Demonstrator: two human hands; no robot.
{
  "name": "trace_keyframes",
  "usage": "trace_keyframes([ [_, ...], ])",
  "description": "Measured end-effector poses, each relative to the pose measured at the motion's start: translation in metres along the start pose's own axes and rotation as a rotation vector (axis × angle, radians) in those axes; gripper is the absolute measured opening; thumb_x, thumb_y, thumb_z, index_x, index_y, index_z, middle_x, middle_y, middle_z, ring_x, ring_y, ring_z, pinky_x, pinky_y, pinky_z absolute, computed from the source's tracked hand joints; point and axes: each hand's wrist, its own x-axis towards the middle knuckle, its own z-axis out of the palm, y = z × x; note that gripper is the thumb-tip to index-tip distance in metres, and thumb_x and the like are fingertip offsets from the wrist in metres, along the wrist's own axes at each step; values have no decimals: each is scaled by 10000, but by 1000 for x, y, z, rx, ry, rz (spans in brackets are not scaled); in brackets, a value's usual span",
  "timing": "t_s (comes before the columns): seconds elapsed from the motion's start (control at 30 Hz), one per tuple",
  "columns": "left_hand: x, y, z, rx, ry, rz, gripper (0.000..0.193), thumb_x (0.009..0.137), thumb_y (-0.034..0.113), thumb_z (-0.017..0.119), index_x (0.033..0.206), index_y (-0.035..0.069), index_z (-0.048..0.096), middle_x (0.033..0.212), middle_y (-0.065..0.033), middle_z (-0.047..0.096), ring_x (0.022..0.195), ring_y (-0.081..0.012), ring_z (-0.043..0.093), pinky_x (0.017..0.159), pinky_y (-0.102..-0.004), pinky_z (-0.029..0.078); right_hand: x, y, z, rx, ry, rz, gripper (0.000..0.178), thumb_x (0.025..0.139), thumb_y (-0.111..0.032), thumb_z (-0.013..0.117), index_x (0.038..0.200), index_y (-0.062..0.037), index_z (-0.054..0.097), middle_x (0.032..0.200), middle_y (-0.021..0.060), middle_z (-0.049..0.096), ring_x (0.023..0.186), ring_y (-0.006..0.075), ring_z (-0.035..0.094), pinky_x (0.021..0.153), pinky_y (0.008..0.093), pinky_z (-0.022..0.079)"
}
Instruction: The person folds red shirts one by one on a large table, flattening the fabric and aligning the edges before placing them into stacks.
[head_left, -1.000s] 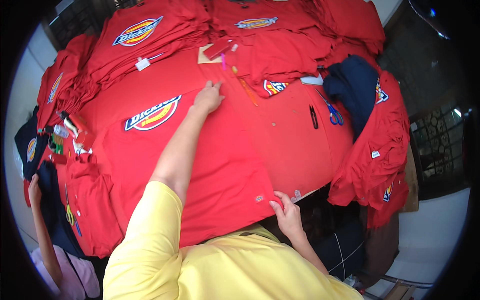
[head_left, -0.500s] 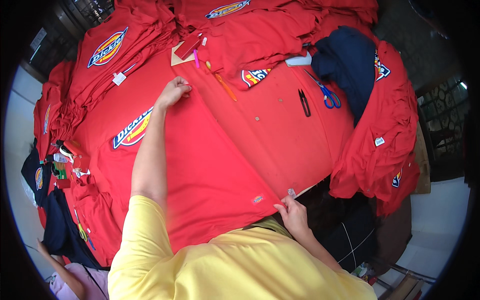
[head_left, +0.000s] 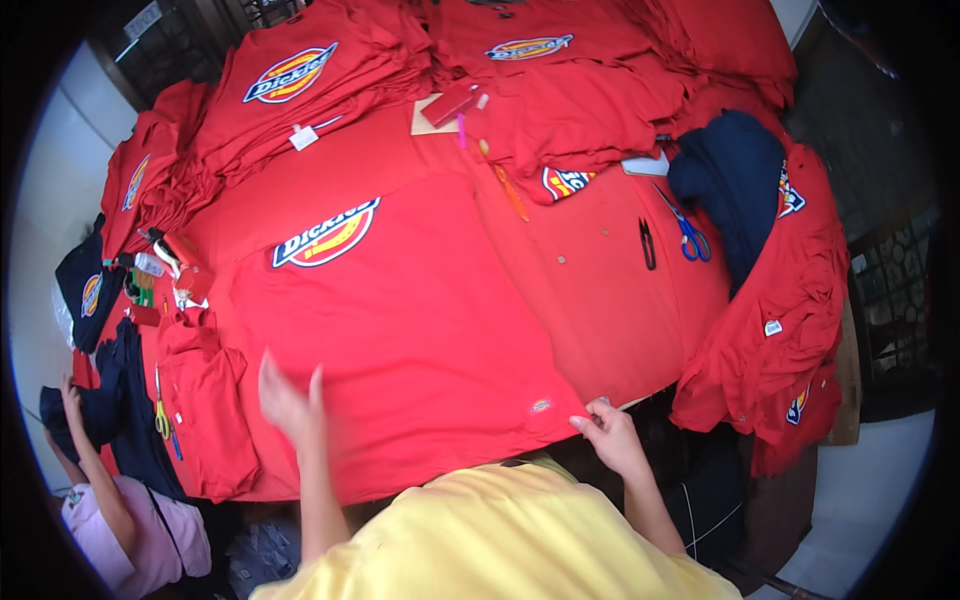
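Observation:
A red T-shirt (head_left: 420, 330) with a printed emblem lies spread over the red-covered table in front of me. My right hand (head_left: 614, 440) pinches its lower right corner at the table's near edge, beside a small emblem patch (head_left: 540, 406). My left hand (head_left: 288, 402) is held above the shirt's lower left part, slightly blurred, with thumb and fingers apart and nothing in them. The shirt's near hem hangs close against my yellow top.
Blue-handled scissors (head_left: 690, 235) and black thread snips (head_left: 647, 245) lie at the right, near a navy garment (head_left: 735, 190). Piled red shirts (head_left: 290, 90) line the far side. Yellow-handled scissors (head_left: 162, 418) lie at left. A co-worker (head_left: 130, 530) holds dark cloth at lower left.
My left hand has let go of the shirt's far edge and drawn back toward me, its fingers now spread. My right hand still grips the near corner. The co-worker has lifted dark cloth.

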Motion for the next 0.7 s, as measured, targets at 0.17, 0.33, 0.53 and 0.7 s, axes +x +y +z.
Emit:
trace_keyframes([
  [0.17,-147,-102,-53,-18,-342,-426,423,890,331,674,1098,-8,530,988,-115,593,882,-301,565,786,-429,440,41,-7,6,-305,-156,-188,350,858,-290,713,886,42,604,661,114,558,592,169,540,581,325,446],
  [0.33,-101,-81,-180,-1658,-306,-586,370,817,251,696,1058,-22,630,1168,-176,647,1095,-278,627,940,-406,504,47,-56,-92,120,-1071,-341,335,876,-324,680,942,-7,592,798,89,573,705,163,548,660,330,444],
  [0.53,56,-110,-175,-1835,-38,-29,480,901,412,573,1250,89,509,1361,-90,445,1256,-241,412,1062,-452,314,176,-171,-154,828,-1301,-1123,416,967,-334,509,1299,-84,483,1283,115,522,1128,234,551,967,389,451],
  [0.7,133,-92,-93,-1310,-298,-272,740,949,551,446,1490,99,224,1573,-159,134,1437,-352,179,1165,-466,167,208,-281,1,663,-221,-591,610,997,-464,448,1445,-54,397,1461,133,432,1341,258,396,1147,406,229],
])
